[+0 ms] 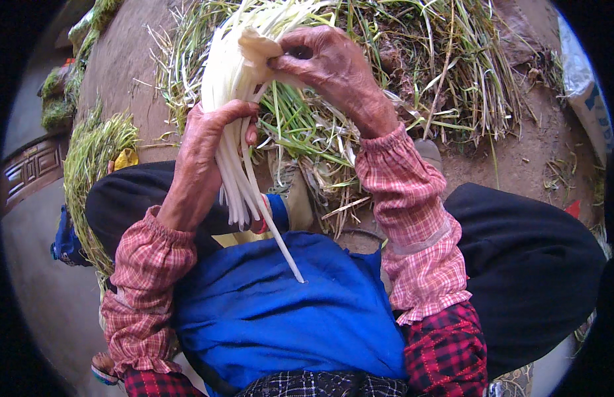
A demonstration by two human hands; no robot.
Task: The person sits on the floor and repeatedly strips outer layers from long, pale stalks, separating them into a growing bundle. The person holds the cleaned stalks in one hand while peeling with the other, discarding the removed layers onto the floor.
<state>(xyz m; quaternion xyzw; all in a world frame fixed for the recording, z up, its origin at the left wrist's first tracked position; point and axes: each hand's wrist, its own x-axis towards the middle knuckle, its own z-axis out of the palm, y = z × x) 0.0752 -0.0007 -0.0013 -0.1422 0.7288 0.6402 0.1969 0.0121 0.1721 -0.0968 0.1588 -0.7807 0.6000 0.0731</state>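
My left hand (pixel 202 142) is wrapped round a bundle of long, pale white leafy stalks (pixel 222 76), its thumb pressed across the front. The stalks' lower ends hang below that fist, and one longer stalk (pixel 284 251) sticks out down over my blue apron (pixel 287 311). At the upper right of the bundle, my right hand (pixel 337 69) pinches a broad cream-coloured strip (pixel 257 49) between thumb and fingertips. That strip lies against the front of the stalks. Whether it goes round behind them is hidden.
A large heap of green and dry stalks (pixel 446 73) spreads over the brown ground beyond my hands. Another pile of yellow-green stalks (pixel 98 149) lies left of my knee. A white sack (pixel 581 79) stands at the far right. My dark-trousered knees (pixel 519 264) flank the apron.
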